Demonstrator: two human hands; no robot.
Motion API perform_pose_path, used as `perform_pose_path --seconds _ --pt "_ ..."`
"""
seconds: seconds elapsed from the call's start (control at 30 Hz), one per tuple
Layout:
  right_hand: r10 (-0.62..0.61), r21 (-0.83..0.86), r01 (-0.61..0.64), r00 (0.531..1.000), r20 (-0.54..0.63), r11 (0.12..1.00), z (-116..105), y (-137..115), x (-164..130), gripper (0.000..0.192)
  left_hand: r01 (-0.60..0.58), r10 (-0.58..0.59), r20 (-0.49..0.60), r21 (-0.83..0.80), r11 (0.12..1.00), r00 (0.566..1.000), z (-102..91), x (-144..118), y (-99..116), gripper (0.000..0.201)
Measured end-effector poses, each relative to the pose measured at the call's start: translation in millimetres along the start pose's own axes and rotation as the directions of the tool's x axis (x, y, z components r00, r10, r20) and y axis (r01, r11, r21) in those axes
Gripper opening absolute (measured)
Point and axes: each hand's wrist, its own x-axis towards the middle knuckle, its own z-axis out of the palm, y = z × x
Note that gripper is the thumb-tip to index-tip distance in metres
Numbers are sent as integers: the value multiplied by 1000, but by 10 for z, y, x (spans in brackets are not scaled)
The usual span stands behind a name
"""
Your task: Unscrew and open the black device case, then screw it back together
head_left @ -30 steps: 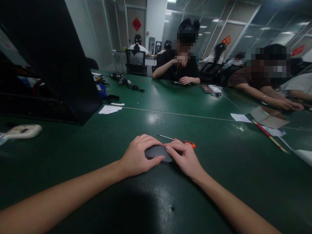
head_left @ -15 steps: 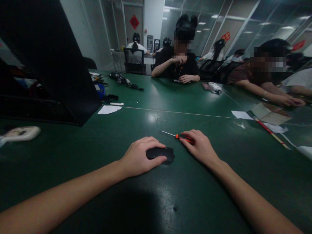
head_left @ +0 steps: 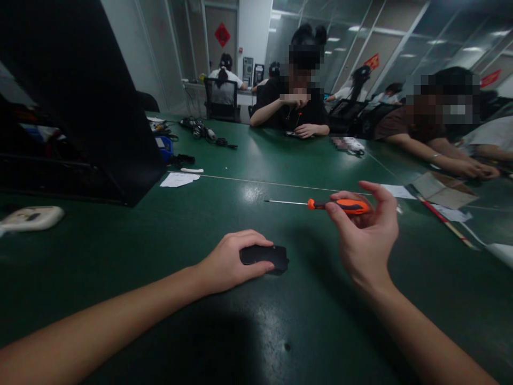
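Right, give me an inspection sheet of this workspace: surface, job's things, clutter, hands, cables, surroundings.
Surface: dark green table, glossy, with a thin seam line across it.
Job's things: black device flat on the table; orange-handled screwdriver held above the table, shaft pointing left.
Clutter: paper slips, cream device, cardboard piece, large black case.
Hands: left hand holds down the black device; right hand pinches the screwdriver handle.
Cables: dark tangle far left of centre.
Surroundings: other people seated at the table; glass partitions, red wall decorations.
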Motion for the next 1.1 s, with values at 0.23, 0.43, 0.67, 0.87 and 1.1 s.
perform_pose_path --seconds 0.23,0.43,0.67,0.87,1.1 --pt "-156 -62 155 988 -8 986 -61 -138 62 47 44 -36 153 -48 998 988 -137 28 -27 40" --pt "-131 -54 134 990 43 990 -46 -289 44 35 62 -78 115 135 989 990 -154 31 -48 41" --pt "-198 -56 218 947 253 974 -50 -353 -4 34 75 -84 171 58 996 982 -188 30 -113 43" --pt "-214 -65 252 910 356 965 -64 -319 -38 38 110 -121 165 76 991 979 -187 15 -100 45" --pt "-226 -98 296 869 441 950 -63 -261 -87 49 118 -130 150 88 989 980 -170 11 -83 44"
